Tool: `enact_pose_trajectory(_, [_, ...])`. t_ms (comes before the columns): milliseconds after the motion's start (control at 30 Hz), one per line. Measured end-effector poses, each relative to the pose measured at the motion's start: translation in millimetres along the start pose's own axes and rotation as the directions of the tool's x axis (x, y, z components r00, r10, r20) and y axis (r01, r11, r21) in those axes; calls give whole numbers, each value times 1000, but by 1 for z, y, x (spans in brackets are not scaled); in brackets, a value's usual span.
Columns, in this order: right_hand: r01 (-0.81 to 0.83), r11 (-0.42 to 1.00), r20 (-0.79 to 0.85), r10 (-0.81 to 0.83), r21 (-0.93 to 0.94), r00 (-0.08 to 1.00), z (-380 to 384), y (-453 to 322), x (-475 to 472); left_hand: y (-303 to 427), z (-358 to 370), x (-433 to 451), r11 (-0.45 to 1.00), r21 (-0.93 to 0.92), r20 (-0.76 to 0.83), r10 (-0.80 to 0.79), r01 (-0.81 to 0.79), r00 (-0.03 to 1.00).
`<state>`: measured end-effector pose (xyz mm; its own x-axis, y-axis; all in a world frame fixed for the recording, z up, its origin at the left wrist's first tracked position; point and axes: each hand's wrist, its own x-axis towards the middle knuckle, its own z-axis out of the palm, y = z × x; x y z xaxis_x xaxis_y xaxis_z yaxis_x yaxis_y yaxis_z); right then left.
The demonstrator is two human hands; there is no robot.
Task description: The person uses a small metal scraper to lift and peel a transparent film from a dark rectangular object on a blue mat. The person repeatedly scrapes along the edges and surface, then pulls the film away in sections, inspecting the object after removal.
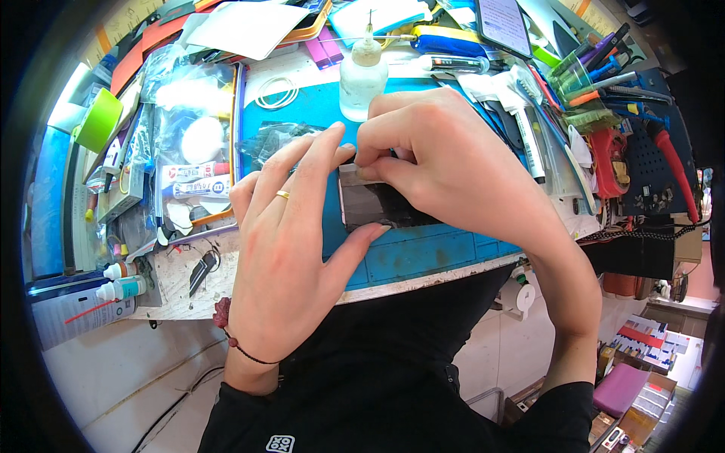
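Note:
A dark, flat, glossy phone-like panel lies on a blue work mat. My left hand, wearing a ring, spans its left end, with the thumb at the near edge and the fingertips by the far corner. Over the panel's far left part is my right hand, thumb and forefinger pinched together at its edge; whether they hold something thin cannot be told. That hand hides the panel's right part. Beyond the hands stands a clear dispensing bottle with a needle tip. Crumpled clear film lies behind my left fingers.
At left, a tray holds tubes and plastic bags; a green tape roll is beyond it. A screwdriver, a phone and a marker lie at the back and right, near a cup of tools. Small bottles stand at left.

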<state>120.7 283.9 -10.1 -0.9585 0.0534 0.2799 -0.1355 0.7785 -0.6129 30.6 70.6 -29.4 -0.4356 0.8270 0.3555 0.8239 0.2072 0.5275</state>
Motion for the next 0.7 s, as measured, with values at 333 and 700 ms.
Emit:
enact_pose_trajectory(333, [-16,1000,23,16,11,1000,-4,0,0,-1,0,0,1000,0,-4,7,-7,1000])
enact_pose_trajectory(700, [-13,1000,9,13,-27,1000,-2,1,-1,-1,0,-1,1000,6,-4,10,-10,1000])
